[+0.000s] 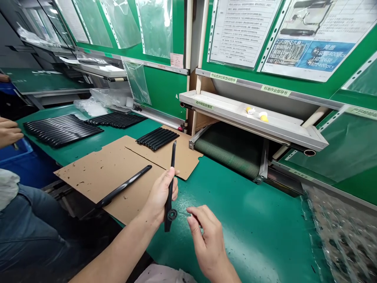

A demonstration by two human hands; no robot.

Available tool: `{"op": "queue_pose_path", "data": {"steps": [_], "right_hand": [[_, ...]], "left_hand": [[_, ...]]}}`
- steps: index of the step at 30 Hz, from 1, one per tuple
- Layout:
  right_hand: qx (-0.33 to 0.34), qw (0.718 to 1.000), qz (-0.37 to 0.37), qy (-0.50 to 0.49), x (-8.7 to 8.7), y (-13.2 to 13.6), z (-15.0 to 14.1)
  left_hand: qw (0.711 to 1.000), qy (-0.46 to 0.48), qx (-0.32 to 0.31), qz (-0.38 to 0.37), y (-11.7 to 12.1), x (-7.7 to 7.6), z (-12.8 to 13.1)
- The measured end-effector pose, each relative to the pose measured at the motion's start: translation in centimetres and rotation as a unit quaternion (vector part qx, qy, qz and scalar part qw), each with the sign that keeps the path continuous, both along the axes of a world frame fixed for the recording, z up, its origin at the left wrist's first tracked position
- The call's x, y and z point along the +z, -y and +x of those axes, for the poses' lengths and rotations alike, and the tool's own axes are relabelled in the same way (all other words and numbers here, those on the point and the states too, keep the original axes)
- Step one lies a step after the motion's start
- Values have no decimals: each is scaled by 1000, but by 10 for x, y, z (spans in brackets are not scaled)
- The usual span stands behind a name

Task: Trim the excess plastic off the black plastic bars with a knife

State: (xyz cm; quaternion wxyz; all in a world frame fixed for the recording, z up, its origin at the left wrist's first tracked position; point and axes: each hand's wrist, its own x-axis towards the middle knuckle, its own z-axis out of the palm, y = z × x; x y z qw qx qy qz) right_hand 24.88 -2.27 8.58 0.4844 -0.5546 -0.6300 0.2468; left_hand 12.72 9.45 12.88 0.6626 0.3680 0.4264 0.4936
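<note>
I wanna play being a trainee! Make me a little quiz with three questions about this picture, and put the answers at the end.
1. True or false: the right grip is wrapped round the held bar.

2. Pick one. The lone bar lies mostly on:
A. the belt
B. the cardboard
C. the blue bin

3. Count: how many yellow-and-white pieces sit on the shelf?

Key
1. False. The left grip is wrapped round it; the right one is apart from it.
2. B.
3. Two.
</note>
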Motion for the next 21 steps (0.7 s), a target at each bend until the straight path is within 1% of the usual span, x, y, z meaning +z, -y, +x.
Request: {"op": "queue_pose_path", "data": {"steps": [2, 4, 12, 21], "right_hand": [[-2, 999, -5, -42, -1, 1, -1], [-7, 998, -5, -55, -2, 1, -2], [-1, 999, 9, -52, 1, -2, -7], [-20, 999, 40, -28, 1, -4, -11]], "left_hand": [[1000, 5, -13, -5, 0, 0, 0], [1000, 7, -24, -16, 1, 1, 1], [999, 7, -37, -31, 2, 3, -1], [997, 25, -55, -46, 3, 3, -4]]}}
